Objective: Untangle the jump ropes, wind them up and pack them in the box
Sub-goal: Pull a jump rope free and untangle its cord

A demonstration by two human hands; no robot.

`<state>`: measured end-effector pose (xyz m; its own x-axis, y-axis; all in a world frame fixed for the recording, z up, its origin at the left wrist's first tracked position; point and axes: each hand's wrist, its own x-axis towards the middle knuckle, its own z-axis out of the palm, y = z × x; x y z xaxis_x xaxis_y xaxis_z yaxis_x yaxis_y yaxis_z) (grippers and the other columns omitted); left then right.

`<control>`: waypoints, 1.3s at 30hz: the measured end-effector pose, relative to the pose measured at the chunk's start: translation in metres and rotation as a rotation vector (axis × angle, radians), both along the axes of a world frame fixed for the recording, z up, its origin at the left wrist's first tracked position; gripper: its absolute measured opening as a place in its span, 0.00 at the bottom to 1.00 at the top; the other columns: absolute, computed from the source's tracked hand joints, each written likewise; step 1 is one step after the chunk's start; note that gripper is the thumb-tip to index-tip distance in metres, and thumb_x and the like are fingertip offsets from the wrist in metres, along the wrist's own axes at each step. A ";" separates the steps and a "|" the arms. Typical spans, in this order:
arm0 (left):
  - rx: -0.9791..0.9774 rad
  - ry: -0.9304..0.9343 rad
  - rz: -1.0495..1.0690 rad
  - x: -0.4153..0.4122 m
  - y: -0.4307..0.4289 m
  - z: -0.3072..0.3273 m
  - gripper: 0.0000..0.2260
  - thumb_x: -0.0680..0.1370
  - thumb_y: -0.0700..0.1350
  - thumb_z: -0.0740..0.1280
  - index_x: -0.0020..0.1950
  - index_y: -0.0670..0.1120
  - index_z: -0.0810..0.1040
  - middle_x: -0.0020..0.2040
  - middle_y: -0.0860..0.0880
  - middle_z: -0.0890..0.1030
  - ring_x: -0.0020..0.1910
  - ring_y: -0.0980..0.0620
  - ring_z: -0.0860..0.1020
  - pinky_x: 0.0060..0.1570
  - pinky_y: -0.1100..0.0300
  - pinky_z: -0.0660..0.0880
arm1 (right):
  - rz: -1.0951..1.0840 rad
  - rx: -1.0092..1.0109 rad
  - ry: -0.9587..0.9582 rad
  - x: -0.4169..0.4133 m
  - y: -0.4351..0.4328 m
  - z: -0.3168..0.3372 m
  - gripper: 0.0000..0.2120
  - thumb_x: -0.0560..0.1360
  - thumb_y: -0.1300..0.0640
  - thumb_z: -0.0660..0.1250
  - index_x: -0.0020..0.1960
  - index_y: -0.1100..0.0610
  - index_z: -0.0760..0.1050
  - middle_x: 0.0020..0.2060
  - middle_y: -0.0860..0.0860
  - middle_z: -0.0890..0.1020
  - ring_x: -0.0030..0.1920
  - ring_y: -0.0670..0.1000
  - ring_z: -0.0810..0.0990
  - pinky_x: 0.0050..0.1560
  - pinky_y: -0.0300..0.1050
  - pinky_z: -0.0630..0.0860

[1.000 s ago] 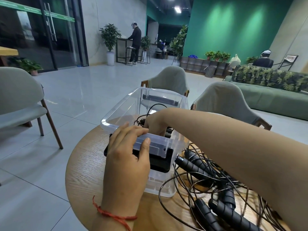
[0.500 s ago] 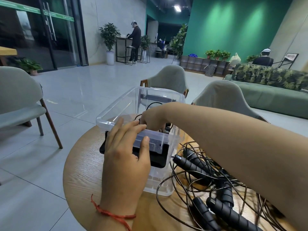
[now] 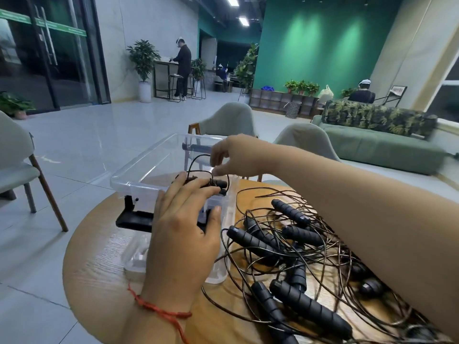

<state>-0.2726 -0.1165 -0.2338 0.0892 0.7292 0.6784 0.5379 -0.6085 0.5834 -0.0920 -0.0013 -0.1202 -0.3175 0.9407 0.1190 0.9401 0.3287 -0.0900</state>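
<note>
Nearest in is the round wooden counter (image 3: 99, 256). Sprawled over its right half are the tangled jump ropes (image 3: 298, 256), black ribbed handles caught up in loops of thin dark cord. Most handles lie flat, slanting from upper left down to lower right. Plenty left to sort there!

Just left of the heap, touching its cords, stands the clear box (image 3: 134, 175). Its long axis runs away from the wearer, with a black latch (image 3: 134, 219) folded down at the near end. The left hand (image 3: 183, 234), red string (image 3: 159, 306) at the wrist, lies spread over that near end. Its fingers are nearly straight across the rim and its thumb is against the outer wall, steadying the box and gripping nothing.

Its fingertips reach the wound rope (image 3: 208, 182) inside, a small bundle on the box floor by the right wall. The bundle's handles lie flat and side by side, long axis across the box, ends toward the right wall. One cord loop springs up out of it. Over that loop hovers the right hand (image 3: 236, 155), fingers curled, thumb low. Is it pinching the cord or merely close? Cannot tell from here.

My read is that this is the packing step, with many ropes to go. To do it well, press the stray loop flat into the coil, pin the bundle with the left hand so it cannot spring open, and tuck the handles hard against one wall to leave room.

Beyond the counter stand two grey chairs (image 3: 231, 120).
</note>
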 end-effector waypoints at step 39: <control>-0.190 0.605 -0.363 0.185 -0.066 -0.071 0.10 0.82 0.58 0.65 0.62 0.62 0.80 0.65 0.67 0.73 0.71 0.66 0.64 0.78 0.63 0.50 | -1.015 0.297 0.198 0.239 -0.269 -0.166 0.09 0.83 0.43 0.65 0.59 0.41 0.82 0.58 0.43 0.80 0.60 0.51 0.73 0.53 0.50 0.70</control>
<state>-0.0871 -0.1820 -0.3044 0.6668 0.6830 0.2981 0.5836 -0.7274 0.3610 0.1473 -0.2701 -0.2858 0.6459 0.6785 0.3501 0.7633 -0.5635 -0.3160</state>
